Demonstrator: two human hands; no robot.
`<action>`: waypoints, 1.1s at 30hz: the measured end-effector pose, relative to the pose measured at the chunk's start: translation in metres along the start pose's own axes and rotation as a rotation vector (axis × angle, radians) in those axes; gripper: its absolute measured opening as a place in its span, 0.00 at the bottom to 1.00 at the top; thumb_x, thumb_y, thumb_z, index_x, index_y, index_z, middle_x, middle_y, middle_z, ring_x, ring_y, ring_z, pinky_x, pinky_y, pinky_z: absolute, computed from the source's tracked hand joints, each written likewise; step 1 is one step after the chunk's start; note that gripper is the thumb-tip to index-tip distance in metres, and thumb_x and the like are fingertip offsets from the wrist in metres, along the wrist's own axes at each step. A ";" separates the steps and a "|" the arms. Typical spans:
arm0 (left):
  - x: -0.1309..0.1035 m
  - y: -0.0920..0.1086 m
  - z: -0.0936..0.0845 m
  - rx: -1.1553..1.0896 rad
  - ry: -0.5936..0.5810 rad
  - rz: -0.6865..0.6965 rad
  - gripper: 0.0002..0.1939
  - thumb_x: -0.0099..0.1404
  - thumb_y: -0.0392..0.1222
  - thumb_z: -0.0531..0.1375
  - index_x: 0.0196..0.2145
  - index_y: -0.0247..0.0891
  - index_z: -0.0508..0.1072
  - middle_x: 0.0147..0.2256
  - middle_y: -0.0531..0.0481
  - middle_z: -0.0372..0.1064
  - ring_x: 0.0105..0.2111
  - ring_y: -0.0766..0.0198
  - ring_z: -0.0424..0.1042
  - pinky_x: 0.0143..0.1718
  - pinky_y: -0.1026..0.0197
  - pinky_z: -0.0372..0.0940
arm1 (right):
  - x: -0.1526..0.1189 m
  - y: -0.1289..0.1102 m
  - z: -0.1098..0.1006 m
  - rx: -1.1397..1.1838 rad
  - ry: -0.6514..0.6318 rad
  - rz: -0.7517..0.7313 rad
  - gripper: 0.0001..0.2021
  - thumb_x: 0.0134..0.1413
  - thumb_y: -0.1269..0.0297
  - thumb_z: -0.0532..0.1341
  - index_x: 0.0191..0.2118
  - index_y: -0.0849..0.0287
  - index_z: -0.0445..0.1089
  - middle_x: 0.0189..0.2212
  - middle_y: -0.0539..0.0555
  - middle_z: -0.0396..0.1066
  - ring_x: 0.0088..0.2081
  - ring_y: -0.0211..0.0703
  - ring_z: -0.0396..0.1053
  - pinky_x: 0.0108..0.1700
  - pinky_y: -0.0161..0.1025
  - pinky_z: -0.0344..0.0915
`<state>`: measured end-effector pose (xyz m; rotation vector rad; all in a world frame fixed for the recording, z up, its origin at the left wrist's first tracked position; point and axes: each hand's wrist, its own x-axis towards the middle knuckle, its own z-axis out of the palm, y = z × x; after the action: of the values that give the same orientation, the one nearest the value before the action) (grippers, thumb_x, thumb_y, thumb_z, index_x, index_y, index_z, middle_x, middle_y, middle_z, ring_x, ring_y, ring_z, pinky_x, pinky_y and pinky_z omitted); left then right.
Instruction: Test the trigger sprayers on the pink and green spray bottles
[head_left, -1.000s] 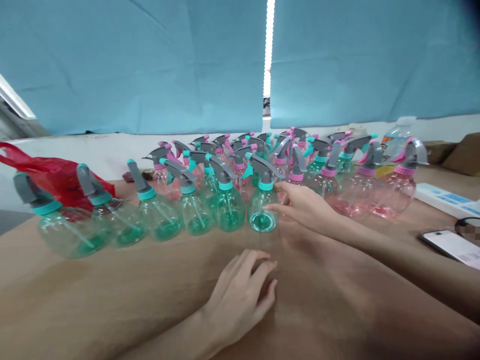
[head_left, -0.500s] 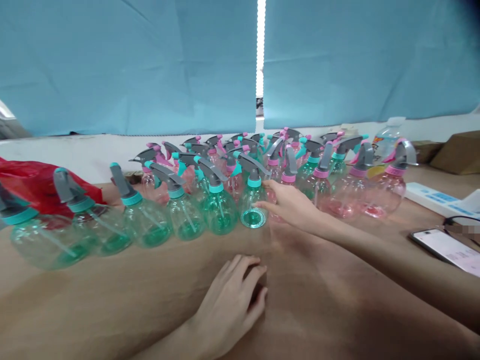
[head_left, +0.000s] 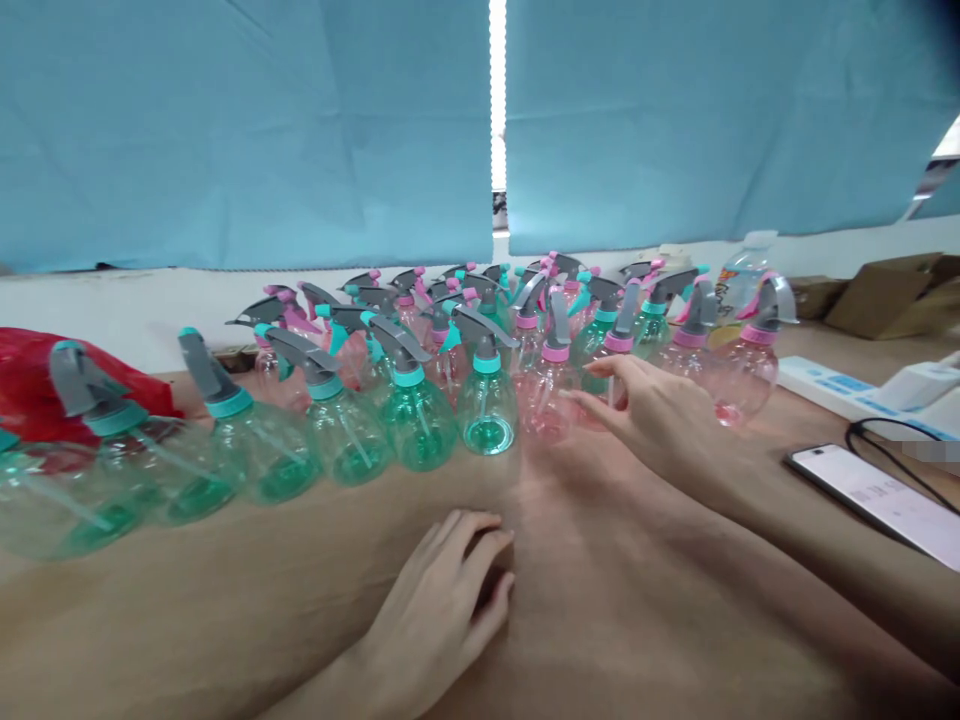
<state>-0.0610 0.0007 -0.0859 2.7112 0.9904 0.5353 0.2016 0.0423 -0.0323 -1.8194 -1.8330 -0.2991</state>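
In the front row of clear spray bottles, a green spray bottle point(head_left: 487, 405) with a turquoise collar stands upright. To its right is a pink spray bottle point(head_left: 551, 395) with a pink collar. My right hand point(head_left: 652, 415) reaches over the table beside that pink bottle, thumb and forefinger apart. Its fingertips overlap another pink spray bottle point(head_left: 619, 345) behind; whether they touch it I cannot tell. My left hand point(head_left: 446, 590) rests on the tabletop in front of the row, fingers loosely bent, thumb apart, holding nothing.
More green spray bottles point(head_left: 274, 450) run leftward in front, with several rows behind. A red plastic bag point(head_left: 82, 380) lies at left. On the right are a phone point(head_left: 874, 500), a white power strip point(head_left: 832, 390), a drink bottle point(head_left: 739, 280) and a cardboard box point(head_left: 885, 295).
My right hand has left the green spray bottle and moved right to the pink ones. My left hand stays on the table. The view has shifted slightly right.
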 end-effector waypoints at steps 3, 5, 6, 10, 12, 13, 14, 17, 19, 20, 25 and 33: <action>0.001 0.000 -0.001 -0.004 0.013 -0.002 0.13 0.65 0.33 0.54 0.48 0.40 0.67 0.48 0.46 0.66 0.47 0.54 0.68 0.48 0.51 0.65 | 0.010 -0.002 0.007 0.060 -0.032 0.058 0.28 0.56 0.43 0.55 0.52 0.61 0.65 0.47 0.60 0.73 0.42 0.59 0.73 0.36 0.48 0.65; 0.001 0.000 -0.001 -0.001 0.020 -0.002 0.13 0.66 0.33 0.53 0.47 0.41 0.66 0.47 0.46 0.66 0.47 0.54 0.68 0.48 0.51 0.66 | 0.017 -0.007 0.013 0.129 -0.054 0.079 0.32 0.54 0.40 0.54 0.54 0.61 0.63 0.50 0.60 0.72 0.47 0.61 0.70 0.41 0.50 0.65; 0.001 0.000 -0.002 0.002 0.022 0.001 0.13 0.66 0.33 0.53 0.48 0.41 0.66 0.47 0.46 0.66 0.47 0.54 0.68 0.48 0.51 0.66 | 0.021 -0.010 0.015 0.146 -0.061 0.084 0.33 0.54 0.38 0.53 0.54 0.61 0.63 0.50 0.60 0.71 0.48 0.61 0.70 0.42 0.50 0.66; 0.001 -0.001 -0.001 0.002 0.022 0.009 0.13 0.67 0.33 0.53 0.48 0.41 0.65 0.47 0.46 0.66 0.47 0.54 0.68 0.48 0.50 0.66 | 0.032 -0.015 0.026 0.132 -0.069 0.097 0.37 0.50 0.33 0.50 0.52 0.62 0.63 0.47 0.63 0.72 0.43 0.62 0.72 0.35 0.49 0.66; 0.000 -0.002 -0.001 -0.012 0.030 0.008 0.13 0.67 0.33 0.52 0.48 0.42 0.64 0.47 0.47 0.66 0.46 0.55 0.69 0.48 0.51 0.66 | 0.035 -0.015 0.031 0.113 -0.076 0.095 0.36 0.49 0.32 0.50 0.48 0.63 0.66 0.43 0.63 0.73 0.40 0.62 0.72 0.32 0.48 0.64; 0.000 -0.002 -0.001 -0.022 0.035 0.009 0.13 0.67 0.33 0.52 0.48 0.42 0.64 0.47 0.47 0.66 0.46 0.56 0.69 0.48 0.52 0.66 | 0.036 -0.015 0.032 0.104 -0.080 0.093 0.35 0.49 0.32 0.50 0.45 0.62 0.66 0.41 0.63 0.73 0.39 0.62 0.72 0.30 0.47 0.63; 0.000 -0.002 -0.001 -0.033 0.040 0.010 0.13 0.67 0.33 0.52 0.48 0.43 0.64 0.47 0.48 0.66 0.46 0.56 0.69 0.48 0.52 0.66 | 0.037 -0.014 0.033 0.096 -0.084 0.091 0.34 0.49 0.32 0.50 0.43 0.61 0.67 0.40 0.62 0.73 0.38 0.61 0.72 0.29 0.46 0.62; 0.000 -0.002 -0.002 -0.076 0.053 -0.008 0.12 0.68 0.34 0.52 0.48 0.44 0.64 0.46 0.49 0.66 0.46 0.58 0.69 0.48 0.54 0.65 | 0.037 -0.012 0.030 0.088 -0.097 0.074 0.30 0.50 0.34 0.51 0.40 0.59 0.66 0.40 0.61 0.73 0.37 0.59 0.72 0.28 0.44 0.60; 0.002 -0.001 -0.004 -0.109 0.062 -0.044 0.12 0.68 0.34 0.52 0.47 0.45 0.64 0.46 0.50 0.66 0.46 0.58 0.69 0.47 0.54 0.65 | 0.036 -0.009 0.025 0.098 -0.125 0.033 0.27 0.51 0.36 0.53 0.40 0.58 0.66 0.40 0.60 0.73 0.37 0.57 0.72 0.29 0.43 0.60; 0.003 0.000 -0.005 -0.127 0.067 -0.066 0.11 0.68 0.35 0.52 0.47 0.45 0.65 0.46 0.50 0.66 0.45 0.58 0.69 0.47 0.54 0.65 | 0.034 -0.008 0.022 0.105 -0.142 0.007 0.26 0.51 0.37 0.53 0.39 0.58 0.65 0.40 0.59 0.74 0.37 0.56 0.72 0.29 0.42 0.60; 0.016 0.005 -0.003 -0.214 0.103 -0.169 0.09 0.69 0.37 0.51 0.46 0.45 0.65 0.46 0.49 0.65 0.46 0.56 0.68 0.47 0.52 0.65 | 0.022 0.003 0.002 0.113 -0.207 -0.090 0.24 0.51 0.39 0.55 0.37 0.57 0.65 0.34 0.58 0.73 0.34 0.55 0.71 0.27 0.42 0.59; 0.054 0.028 0.033 -0.475 0.197 -0.207 0.33 0.62 0.44 0.63 0.60 0.46 0.52 0.60 0.44 0.52 0.59 0.50 0.57 0.58 0.43 0.55 | -0.010 0.022 -0.030 0.291 -0.316 -0.242 0.22 0.50 0.41 0.59 0.38 0.58 0.67 0.35 0.57 0.72 0.36 0.51 0.69 0.34 0.44 0.63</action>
<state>0.0068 0.0129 -0.0930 2.1434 1.0202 0.8808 0.2290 0.0199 -0.0172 -1.5108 -2.1859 0.1754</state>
